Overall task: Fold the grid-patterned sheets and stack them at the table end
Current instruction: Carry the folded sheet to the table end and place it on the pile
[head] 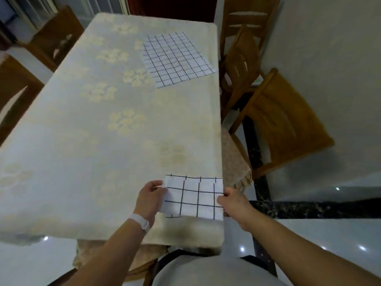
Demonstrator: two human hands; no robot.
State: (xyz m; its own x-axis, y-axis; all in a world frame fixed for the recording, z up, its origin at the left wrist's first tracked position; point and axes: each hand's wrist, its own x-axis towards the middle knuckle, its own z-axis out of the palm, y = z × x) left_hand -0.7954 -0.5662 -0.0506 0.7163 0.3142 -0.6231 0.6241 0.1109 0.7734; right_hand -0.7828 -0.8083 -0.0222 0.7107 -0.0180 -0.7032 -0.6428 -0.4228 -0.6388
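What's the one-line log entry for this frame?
folded sheet: near-right table corner | left hand: pinches its left edge | right hand: pinches its right edge | second sheet: lies flat, far end

The one camera sits on my head, above the near end of the table (82,141), and looks forward and steeply down along its length, so the table's far end lies at the top of the view. It is nearest the table's near right corner, where my left hand (149,200) and right hand (235,203) pinch the folded sheet (193,197) low in frame, forearms entering from the bottom edge. The wide lens bows the table's sides and takes in the chairs (288,124) and floor (329,234) right of the table.
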